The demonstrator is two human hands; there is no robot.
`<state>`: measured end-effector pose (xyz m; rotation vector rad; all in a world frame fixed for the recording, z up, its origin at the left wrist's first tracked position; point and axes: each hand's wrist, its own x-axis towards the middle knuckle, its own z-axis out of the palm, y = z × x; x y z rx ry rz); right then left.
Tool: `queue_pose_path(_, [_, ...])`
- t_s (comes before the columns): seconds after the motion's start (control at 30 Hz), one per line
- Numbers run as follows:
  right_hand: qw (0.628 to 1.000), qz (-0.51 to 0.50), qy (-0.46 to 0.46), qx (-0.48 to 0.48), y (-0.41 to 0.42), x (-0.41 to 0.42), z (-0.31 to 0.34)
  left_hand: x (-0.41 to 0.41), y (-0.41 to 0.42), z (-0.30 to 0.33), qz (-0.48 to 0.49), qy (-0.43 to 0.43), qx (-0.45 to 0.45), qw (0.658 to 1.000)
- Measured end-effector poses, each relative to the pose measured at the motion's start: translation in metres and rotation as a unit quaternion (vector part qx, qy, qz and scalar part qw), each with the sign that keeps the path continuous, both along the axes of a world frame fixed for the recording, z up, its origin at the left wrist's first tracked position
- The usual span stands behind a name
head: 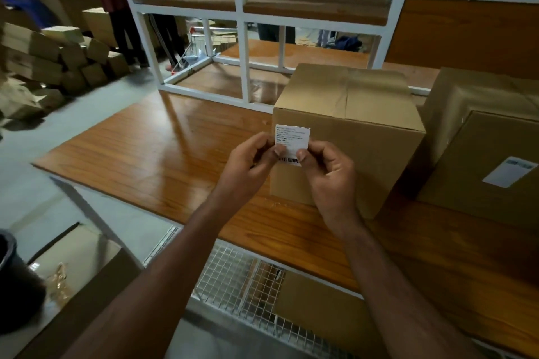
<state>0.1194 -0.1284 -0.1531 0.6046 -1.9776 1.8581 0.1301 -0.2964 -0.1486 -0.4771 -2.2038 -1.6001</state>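
The print on the label [292, 138] is too small and soft to read. Only lines of text at the top and a barcode along the bottom edge can be made out, and part of its lower half is covered by the two thumbs. Whether the label touches the cardboard behind it or is held just clear of it cannot be told from this angle. The second box [478, 154], at the right, is cut off by the picture's edge, and the white sticker [509, 172] on its near face is a blur. Under the desk's front edge a wire basket [233, 280] shows only in part, with a brown carton behind the mesh. Beyond the white shelf frame [243, 46] a person appears only as legs (the upper body is hidden), and the heap of cartons [58, 55] on the floor at the far left is smeared.

The left hand [248, 166] pinches the label's left edge between thumb and forefinger, the other fingers curled toward the palm. The right hand [329, 178] pinches the lower right part the same way, fingers folded. Both hold it upright, printed side toward the camera, in front of the upper left corner of the near face of the taped box [358, 137], which stands on the wooden desk [140, 154].
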Motion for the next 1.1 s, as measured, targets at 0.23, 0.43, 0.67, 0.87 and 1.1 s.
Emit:
queue_pose_path(0.23, [0.998, 0.041, -0.054, -0.014, -0.041, 0.003, -0.013, 0.024, -0.044, -0.014, 0.080, -0.053, 0.003, 0.995])
queue_pose_path(0.43, [0.995, 0.053, -0.080, -0.017, -0.099, 0.003, -0.020, 0.042, -0.093, -0.030, 0.170, -0.080, 0.096, 0.977])
queue_pose_path(0.67, [0.982, 0.115, -0.151, 0.027, -0.196, -0.003, -0.031, 0.058, -0.196, -0.057, 0.268, -0.122, 0.107, 0.950])
queue_pose_path(0.87, [0.961, 0.194, -0.184, 0.065, -0.325, -0.003, -0.047, 0.067, -0.303, -0.077, 0.317, -0.148, 0.127, 0.928])
queue_pose_path(1.1, [0.923, 0.292, -0.130, 0.213, -0.499, 0.003, -0.102, 0.116, -0.450, -0.138, 0.456, -0.227, 0.154, 0.847])
